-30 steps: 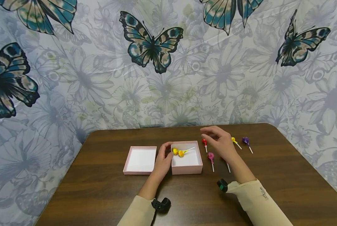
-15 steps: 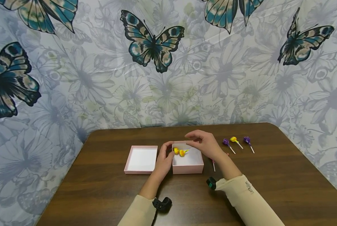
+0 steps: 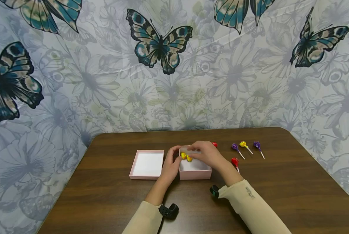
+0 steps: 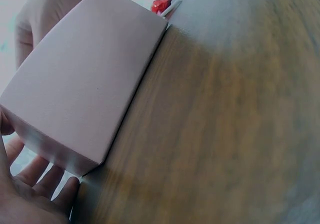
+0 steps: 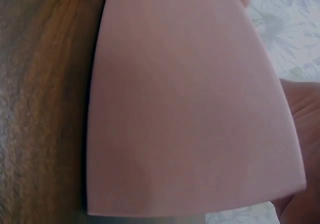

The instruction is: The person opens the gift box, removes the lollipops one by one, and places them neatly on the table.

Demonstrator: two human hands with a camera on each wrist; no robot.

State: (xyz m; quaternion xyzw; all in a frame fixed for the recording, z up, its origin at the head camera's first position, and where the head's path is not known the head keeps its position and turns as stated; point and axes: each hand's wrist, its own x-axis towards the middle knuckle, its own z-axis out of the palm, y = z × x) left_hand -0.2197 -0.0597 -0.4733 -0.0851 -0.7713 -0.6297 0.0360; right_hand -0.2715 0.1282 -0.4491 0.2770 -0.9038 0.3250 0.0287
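A pink box [image 3: 195, 175] with a white inside stands on the table. Two yellow-wrapped lollipops [image 3: 183, 156] lie inside it near its left wall. My left hand [image 3: 170, 164] rests against the box's left side. In the left wrist view its fingers [image 4: 47, 181] lie loosely spread along the short side. My right hand [image 3: 207, 154] reaches over the right wall into the box. Its thumb and fingers are apart, with the thumb tip right by the yellow lollipops. The right wrist view is mostly filled by the box's front [image 5: 185, 109].
A pink-edged lid [image 3: 147, 164] lies inside up, left of the box. To the right lie a red lollipop [image 3: 234, 161], two purple ones [image 3: 257, 145] and a yellow one [image 3: 243, 144]. Another red one [image 3: 214, 144] shows behind my right hand. A butterfly-patterned cloth [image 3: 174, 91] hangs behind the table.
My right hand has moved left and down, from above the lollipops on the table into the box. The left hand stays at the box's left side.
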